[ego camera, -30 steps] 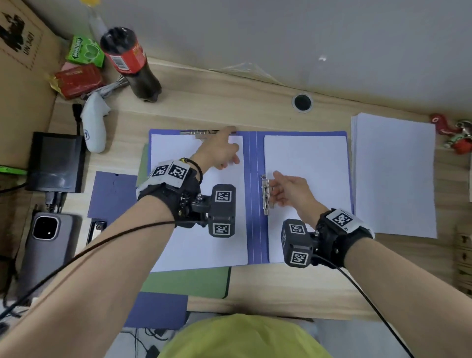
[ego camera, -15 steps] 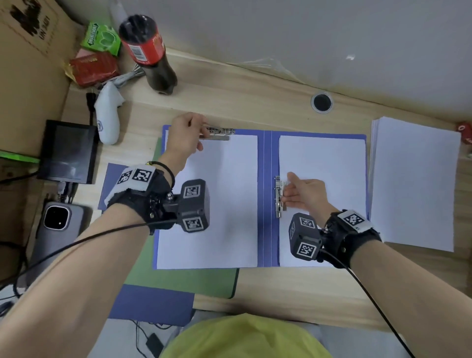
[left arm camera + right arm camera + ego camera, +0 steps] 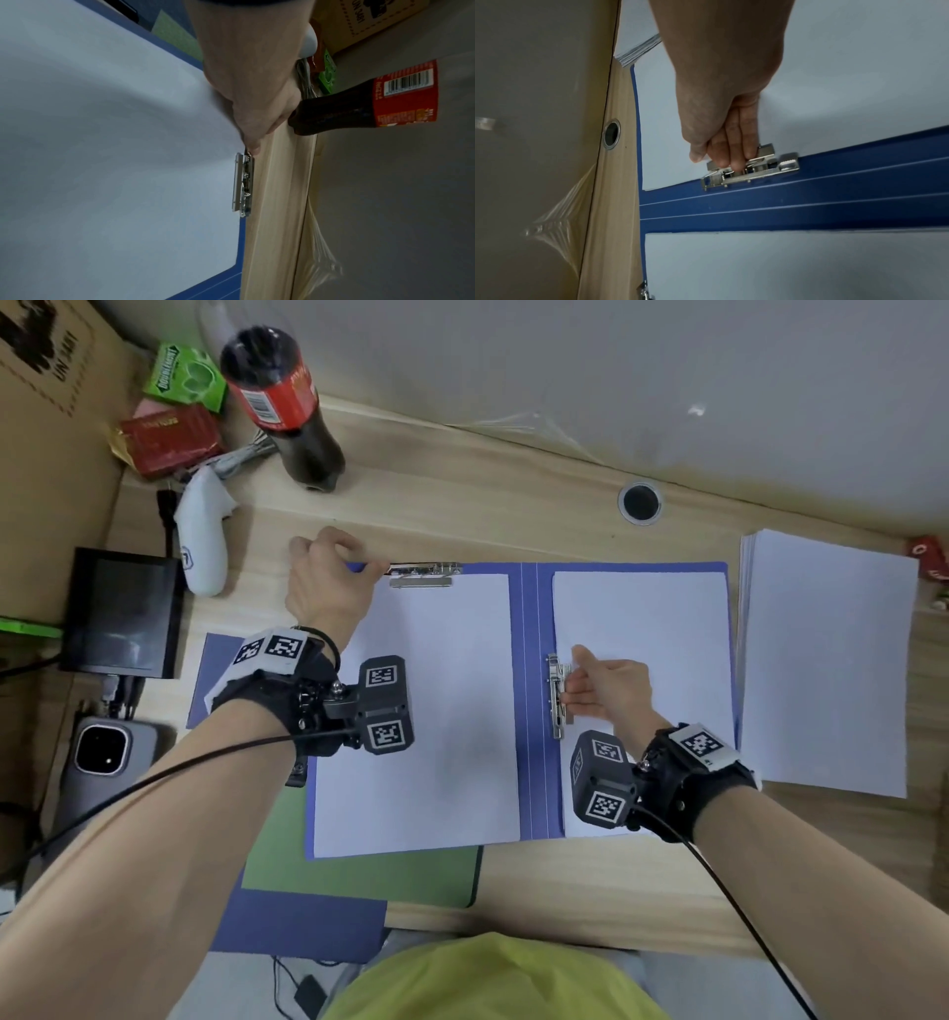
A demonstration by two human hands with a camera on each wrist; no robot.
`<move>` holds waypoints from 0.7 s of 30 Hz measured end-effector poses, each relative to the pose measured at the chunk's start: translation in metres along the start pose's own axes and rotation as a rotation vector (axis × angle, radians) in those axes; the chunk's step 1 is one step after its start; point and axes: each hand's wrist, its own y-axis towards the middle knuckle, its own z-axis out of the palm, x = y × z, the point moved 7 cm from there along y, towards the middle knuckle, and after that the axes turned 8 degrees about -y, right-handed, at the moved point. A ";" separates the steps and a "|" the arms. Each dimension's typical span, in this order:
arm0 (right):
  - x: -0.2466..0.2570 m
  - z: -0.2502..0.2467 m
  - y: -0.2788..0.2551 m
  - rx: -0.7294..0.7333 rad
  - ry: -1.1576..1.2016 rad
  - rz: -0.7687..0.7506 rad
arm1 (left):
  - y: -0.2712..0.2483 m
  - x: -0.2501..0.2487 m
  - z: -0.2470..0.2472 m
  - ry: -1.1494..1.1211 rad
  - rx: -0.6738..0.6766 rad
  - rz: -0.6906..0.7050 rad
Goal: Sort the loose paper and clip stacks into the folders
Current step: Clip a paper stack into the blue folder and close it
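While the right hand (image 3: 721, 113) curls its fingers (image 3: 734, 146) on the spine clip (image 3: 752, 166) of the blue folder (image 3: 529, 701), the left hand (image 3: 328, 582) pinches the top clip (image 3: 243, 182); a slip could snap either clip onto skewed paper (image 3: 431, 711).

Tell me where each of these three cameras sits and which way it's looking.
Head: above the desk, looking down at the blue folder; both forearms and hands show.
Left wrist: looks along the left hand to the top clip and cola bottle.
Right wrist: looks along the right hand onto the spine clip.
Shared: folder and both clips.
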 end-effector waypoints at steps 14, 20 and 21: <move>-0.009 -0.008 -0.019 0.224 0.020 0.019 | -0.021 0.009 -0.039 -0.709 0.199 -0.136; -0.006 -0.001 -0.037 0.265 0.025 0.005 | -0.073 0.051 -0.025 -0.693 0.468 -0.337; -0.005 0.001 -0.040 0.272 0.047 -0.001 | -0.081 0.057 -0.025 -0.693 0.468 -0.354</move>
